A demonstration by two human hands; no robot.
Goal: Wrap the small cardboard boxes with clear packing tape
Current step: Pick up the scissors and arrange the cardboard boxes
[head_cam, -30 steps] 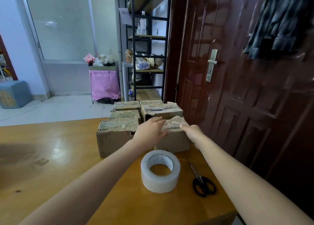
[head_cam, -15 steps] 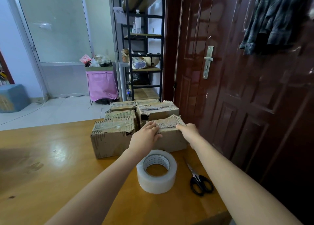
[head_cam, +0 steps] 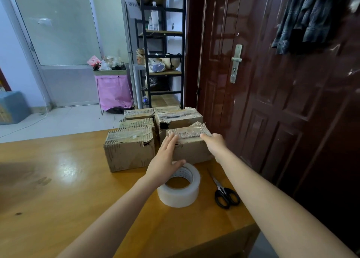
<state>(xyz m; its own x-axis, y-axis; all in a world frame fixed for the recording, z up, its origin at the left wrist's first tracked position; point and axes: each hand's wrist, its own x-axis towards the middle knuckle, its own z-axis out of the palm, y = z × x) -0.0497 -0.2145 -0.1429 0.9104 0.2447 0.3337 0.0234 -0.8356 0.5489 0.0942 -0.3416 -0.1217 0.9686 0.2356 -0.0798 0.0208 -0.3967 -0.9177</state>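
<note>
A small box was held on the tabletop.
The box [head_cam: 191, 148] was touched by the left hand [head_cam: 165, 160], fingers straight, and gripped at its right edge by the right hand [head_cam: 215, 143], near the tape roll [head_cam: 179, 187].

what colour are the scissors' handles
Black, on the scissors lying right of the tape roll; head view.

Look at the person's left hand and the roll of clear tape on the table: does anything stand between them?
Nothing visible does. The left hand hangs just above the tape roll's far rim, fingers straight against the nearest box. The scissors lie right of the roll, out of the way.
</note>
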